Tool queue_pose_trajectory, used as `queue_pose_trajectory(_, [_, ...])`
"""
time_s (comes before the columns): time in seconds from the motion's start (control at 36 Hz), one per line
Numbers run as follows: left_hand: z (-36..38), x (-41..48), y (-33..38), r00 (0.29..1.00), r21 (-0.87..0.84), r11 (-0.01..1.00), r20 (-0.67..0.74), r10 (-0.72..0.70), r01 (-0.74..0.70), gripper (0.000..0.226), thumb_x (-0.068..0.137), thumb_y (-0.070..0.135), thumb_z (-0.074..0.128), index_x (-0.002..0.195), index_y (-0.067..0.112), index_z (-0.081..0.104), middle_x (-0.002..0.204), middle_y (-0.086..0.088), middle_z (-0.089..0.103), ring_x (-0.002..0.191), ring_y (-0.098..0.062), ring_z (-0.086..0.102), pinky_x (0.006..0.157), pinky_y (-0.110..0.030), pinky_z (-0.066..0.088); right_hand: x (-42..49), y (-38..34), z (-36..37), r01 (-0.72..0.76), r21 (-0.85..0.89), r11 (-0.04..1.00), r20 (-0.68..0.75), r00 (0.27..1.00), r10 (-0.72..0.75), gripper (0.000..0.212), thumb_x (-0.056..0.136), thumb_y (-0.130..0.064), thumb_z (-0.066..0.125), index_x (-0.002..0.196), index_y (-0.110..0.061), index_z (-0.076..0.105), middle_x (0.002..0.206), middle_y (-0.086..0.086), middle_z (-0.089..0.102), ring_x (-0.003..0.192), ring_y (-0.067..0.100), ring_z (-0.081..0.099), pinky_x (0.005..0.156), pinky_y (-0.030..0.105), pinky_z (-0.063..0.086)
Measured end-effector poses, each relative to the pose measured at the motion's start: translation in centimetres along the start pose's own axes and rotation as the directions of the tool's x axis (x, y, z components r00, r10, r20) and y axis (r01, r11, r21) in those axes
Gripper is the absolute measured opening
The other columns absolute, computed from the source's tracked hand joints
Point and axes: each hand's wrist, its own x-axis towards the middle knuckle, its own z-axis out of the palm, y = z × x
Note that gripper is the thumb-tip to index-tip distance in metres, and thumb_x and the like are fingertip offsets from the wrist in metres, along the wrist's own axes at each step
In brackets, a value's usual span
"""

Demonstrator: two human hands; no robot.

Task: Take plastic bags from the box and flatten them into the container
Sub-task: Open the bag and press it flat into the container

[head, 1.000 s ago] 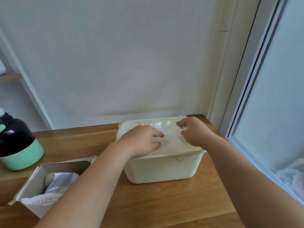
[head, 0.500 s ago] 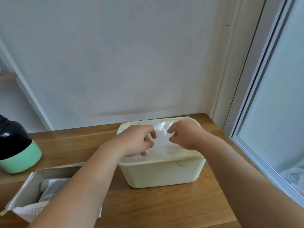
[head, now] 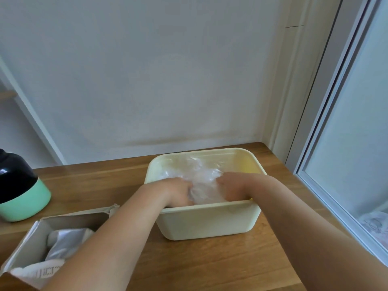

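Fingers [head: 186,198] pointing down into crumpled clear plastic bag [head: 201,177], too blurred to tell pressing from pinching. Left hand [head: 178,192] at bag's 9 o'clock, right hand [head: 233,185] at 3. All inside cream container [head: 207,223] on wooden tabletop [head: 210,265]. Open cardboard box [head: 29,242] at container's 8 o'clock, holding more bags [head: 63,242].

Wood table [head: 210,265], in a wall corner. Cream tub [head: 205,223] sits on it twd the back-right. Open cardboard box [head: 27,240] lies front-left of tub, near it. Black/green jar [head: 23,196] stands far left of tub, well apart.
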Motion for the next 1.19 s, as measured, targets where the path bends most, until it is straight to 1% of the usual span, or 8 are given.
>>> queue_pose_trajectory(0.14, [-0.3,-0.7,-0.6,0.99,-0.126,0.992,-0.139,0.011,-0.029,0.04,0.086,0.046,0.063,0.119,0.025,0.059,0.129,0.004,0.06,0.11,-0.018,0.057,0.093,-0.03,0.047,-1.6,0.4,-0.7,0.023,0.143,0.989,-0.168,0.986,0.001,0.071,0.09,-0.026,0.062,0.15,-0.016,0.024,0.157,0.002,0.02,0.142,0.02,0.024,0.111,0.029,0.022])
queue_pose_trajectory(0.22, [-0.9,-2.4,-1.3,0.947,-0.227,0.973,-0.319,-0.028,-0.048,0.063,0.084,0.053,0.066,0.139,0.027,0.048,0.145,0.008,0.044,0.132,-0.015,0.043,0.103,-0.027,0.035,-2.8,0.3,-1.5,0.067,0.197,0.978,-0.351,0.936,0.006,0.066,0.09,-0.024,0.06,0.148,-0.02,0.028,0.155,-0.002,0.027,0.141,0.015,0.027,0.108,0.023,0.023])
queue_pose_trajectory(0.33, [-1.2,-5.0,-2.6,0.834,-0.288,0.95,-0.548,-0.062,-0.118,0.045,0.087,0.046,0.064,0.129,0.032,0.057,0.136,0.009,0.051,0.125,-0.012,0.047,0.094,-0.024,0.036,-4.4,-1.1,-1.8,0.104,0.213,0.972,-0.526,0.85,0.024,0.051,0.092,-0.022,0.054,0.141,-0.025,0.042,0.137,-0.005,0.052,0.127,0.015,0.047,0.101,0.023,0.034])
queue_pose_trajectory(0.44, [-0.5,-8.2,-4.3,0.768,-0.407,0.895,-0.628,-0.128,-0.183,0.026,0.091,0.035,0.062,0.117,0.031,0.066,0.117,0.014,0.062,0.111,-0.004,0.055,0.087,-0.016,0.039,-5.9,-4.3,-1.5,0.261,0.28,0.924,-0.638,0.77,-0.024,0.041,0.094,-0.021,0.051,0.135,-0.025,0.05,0.13,-0.011,0.057,0.115,0.008,0.054,0.079,0.006,0.028])
queue_pose_trajectory(0.58, [1.6,-12.6,-7.3,0.719,-0.476,0.858,-0.663,-0.208,-0.191,0.011,0.094,0.027,0.061,0.097,0.037,0.064,0.092,0.028,0.06,0.084,0.014,0.053,0.069,-0.002,0.04,-6.4,-9.6,0.1,0.482,0.357,0.8,-0.755,0.653,-0.057,0.029,0.091,-0.021,0.054,0.118,-0.023,0.064,0.097,-0.019,0.062,0.075,-0.002,0.054,0.07,0.011,0.038])
queue_pose_trajectory(0.75, [5.8,-16.4,-11.6,0.779,-0.484,0.875,-0.54,-0.319,0.022,0.024,0.093,0.023,0.061,0.116,0.032,0.064,0.103,0.023,0.062,0.087,0.009,0.053,0.072,-0.009,0.038,-5.7,-16.1,3.1,0.586,0.388,0.711,-0.727,0.669,-0.154,0.022,0.091,-0.021,0.054,0.109,-0.015,0.067,0.085,-0.019,0.057,0.073,0.001,0.056,0.071,0.013,0.044])
queue_pose_trajectory(0.94, [7.4,-15.7,-12.4,0.85,-0.297,0.931,-0.414,-0.325,0.211,0.019,0.091,0.032,0.059,0.109,0.037,0.065,0.106,0.011,0.064,0.096,-0.011,0.058,0.075,-0.029,0.049,-2.9,-19.8,6.4,0.46,0.416,0.784,-0.523,0.826,-0.208,0.048,0.091,-0.023,0.056,0.137,-0.022,0.047,0.136,0.002,0.049,0.122,0.017,0.048,0.095,0.024,0.039])
queue_pose_trajectory(1.19, [9.4,-15.0,-13.4,0.688,-0.25,0.952,-0.661,-0.299,0.174,0.015,0.095,0.041,0.055,0.097,0.035,0.068,0.097,0.015,0.065,0.089,-0.006,0.056,0.065,-0.025,0.043,-2.0,-19.8,7.9,0.448,0.526,0.723,-0.557,0.824,-0.105,0.039,0.091,-0.023,0.054,0.13,-0.025,0.054,0.132,-0.003,0.049,0.108,0.015,0.054,0.083,0.022,0.042])
